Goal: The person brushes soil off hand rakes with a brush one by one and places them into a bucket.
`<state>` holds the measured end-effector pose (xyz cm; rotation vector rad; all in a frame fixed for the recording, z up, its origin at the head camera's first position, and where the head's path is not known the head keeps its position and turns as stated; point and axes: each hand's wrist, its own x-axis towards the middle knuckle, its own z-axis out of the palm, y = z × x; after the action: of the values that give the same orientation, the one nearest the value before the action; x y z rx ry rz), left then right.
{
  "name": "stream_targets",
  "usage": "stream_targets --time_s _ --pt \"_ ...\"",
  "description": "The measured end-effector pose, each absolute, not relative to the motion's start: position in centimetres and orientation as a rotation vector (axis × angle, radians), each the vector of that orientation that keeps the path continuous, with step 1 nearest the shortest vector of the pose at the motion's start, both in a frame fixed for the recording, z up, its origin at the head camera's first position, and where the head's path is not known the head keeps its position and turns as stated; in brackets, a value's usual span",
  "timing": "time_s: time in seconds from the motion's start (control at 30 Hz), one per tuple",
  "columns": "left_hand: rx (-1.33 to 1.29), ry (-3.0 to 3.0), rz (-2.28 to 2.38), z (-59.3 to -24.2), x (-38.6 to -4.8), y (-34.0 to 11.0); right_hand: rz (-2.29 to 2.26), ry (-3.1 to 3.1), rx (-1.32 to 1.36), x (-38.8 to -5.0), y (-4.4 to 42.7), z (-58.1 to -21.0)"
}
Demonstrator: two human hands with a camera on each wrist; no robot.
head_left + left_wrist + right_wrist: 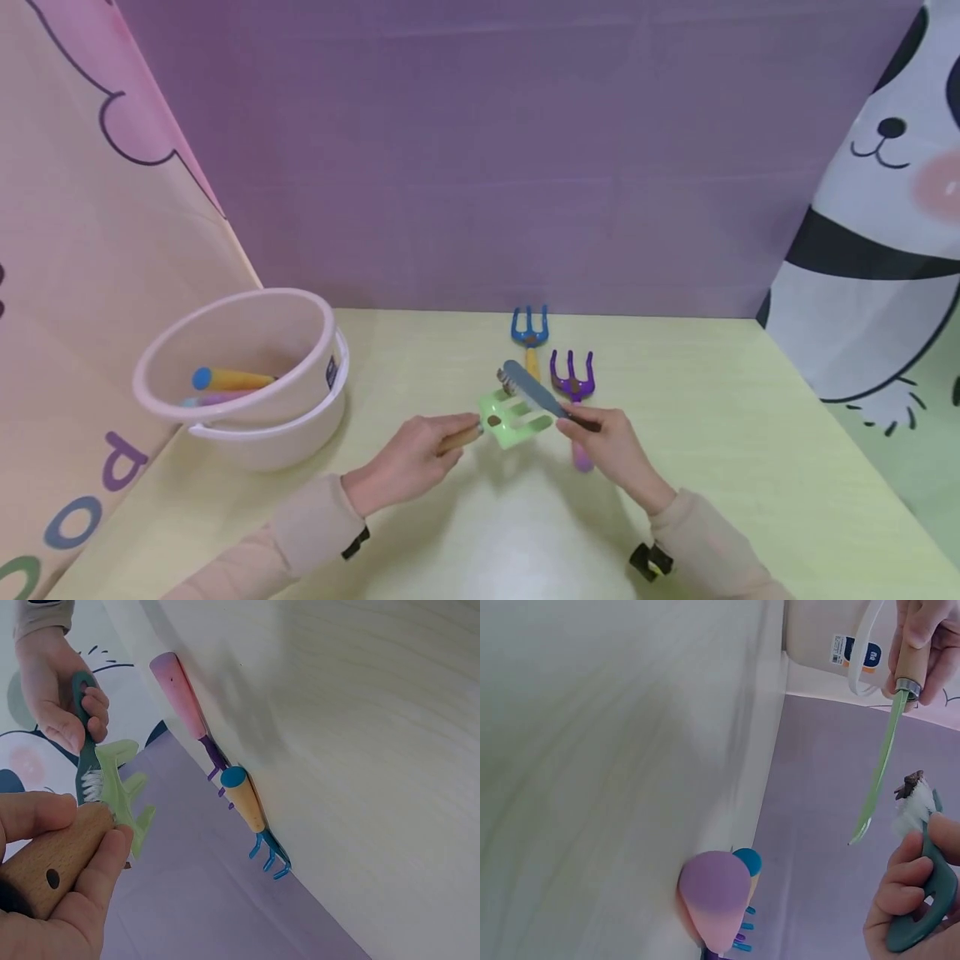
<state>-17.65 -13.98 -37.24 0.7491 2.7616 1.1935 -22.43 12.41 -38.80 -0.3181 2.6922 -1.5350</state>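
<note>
My left hand [408,462] grips the wooden handle [64,859] of a small green rake [512,419], its tines pointing right. Brown spots show on the green head. My right hand [618,454] holds a grey-green brush [534,388] by its handle, over the rake's tines in the head view. In the right wrist view the brush's white bristles [913,810] carry a brown clump at the tip, and a gap shows between them and the green rake [881,769]. The left wrist view has the bristles [92,785] close beside the rake head.
Behind the hands, a blue fork with a yellow handle [529,327] and a purple fork with a pink handle [573,385] lie on the table [750,467]. Two stacked white buckets [273,450] stand at the left, the upper one tilted, with coloured handles [238,380] inside.
</note>
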Motion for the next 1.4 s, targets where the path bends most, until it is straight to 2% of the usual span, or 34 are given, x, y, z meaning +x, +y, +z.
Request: stream_targets --time_s 0.37,0.57,0.73,0.87,0.97,1.2,1.4 --pt "0.77 2.825 1.164 -37.1 -18.1 -14.4 -1.42 2.784 -0.502 -20.2 12.5 -38.8" --pt "0.785 2.849 1.177 -36.6 -18.3 -14.4 -1.229 3.116 -0.949 -19.7 11.9 -39.0" --pt "0.822 2.883 1.179 -36.2 -18.5 -14.2 -0.838 3.432 -1.389 -20.1 11.5 -39.2" --pt "0.828 2.876 1.215 -36.3 -18.4 -14.0 -0.733 3.527 -1.495 -20.5 11.4 -39.6" --pt "0.811 2.91 1.218 -36.5 -18.3 -14.0 -0.886 3.486 -1.406 -20.5 11.3 -39.9" --pt "0.863 3.019 1.114 -36.7 -18.2 -14.0 -1.192 3.247 -0.89 -20.1 11.1 -39.7" --pt "0.911 2.99 1.054 -36.8 -18.3 -14.2 -1.362 3.034 -0.634 -20.2 11.2 -39.5"
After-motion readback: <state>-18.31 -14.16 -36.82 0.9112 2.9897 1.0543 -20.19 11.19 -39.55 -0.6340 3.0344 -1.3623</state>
